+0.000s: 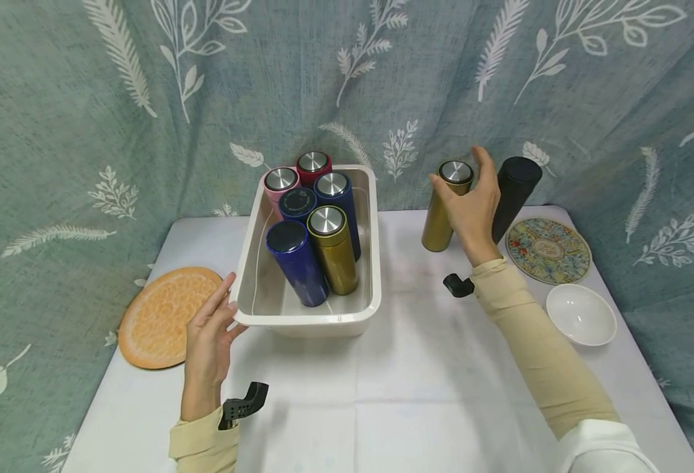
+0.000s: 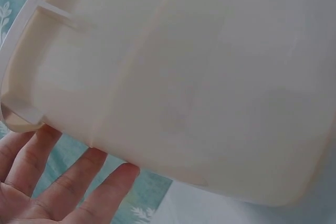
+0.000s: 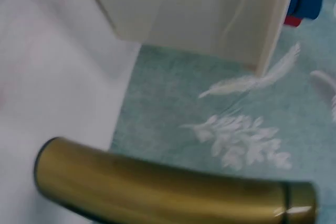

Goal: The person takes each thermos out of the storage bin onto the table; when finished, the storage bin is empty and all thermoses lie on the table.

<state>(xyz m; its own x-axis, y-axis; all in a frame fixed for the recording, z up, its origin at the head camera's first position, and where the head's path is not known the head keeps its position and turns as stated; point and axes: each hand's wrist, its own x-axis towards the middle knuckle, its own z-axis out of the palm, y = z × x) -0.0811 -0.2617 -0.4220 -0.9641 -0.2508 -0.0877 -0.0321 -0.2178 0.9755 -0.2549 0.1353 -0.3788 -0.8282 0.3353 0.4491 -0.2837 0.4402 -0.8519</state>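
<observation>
A white plastic bin [image 1: 372, 282] holds several upright flasks, among them a gold flask [image 1: 340, 259], a blue flask [image 1: 300, 272] and a pink flask [image 1: 280, 187]. My left hand [image 1: 208, 335] touches the bin's near left corner; its fingers [image 2: 68, 182] lie fairly straight against the outer wall in the left wrist view. To the right of the bin, another gold flask [image 1: 438, 226] with a silver lid stands upright. My right hand [image 1: 471, 207] spreads around its top, thumb at the left, fingers at the right, with a small gap beside the lid. In the right wrist view no fingers show.
A black flask [image 1: 515, 197] stands just right of my right hand. Farther right lie a patterned round mat [image 1: 548, 251] and a white bowl [image 1: 581, 315]. An orange round mat [image 1: 166, 315] is at the left. A leaf-patterned curtain [image 1: 300, 72] hangs behind the white table [image 1: 347, 401].
</observation>
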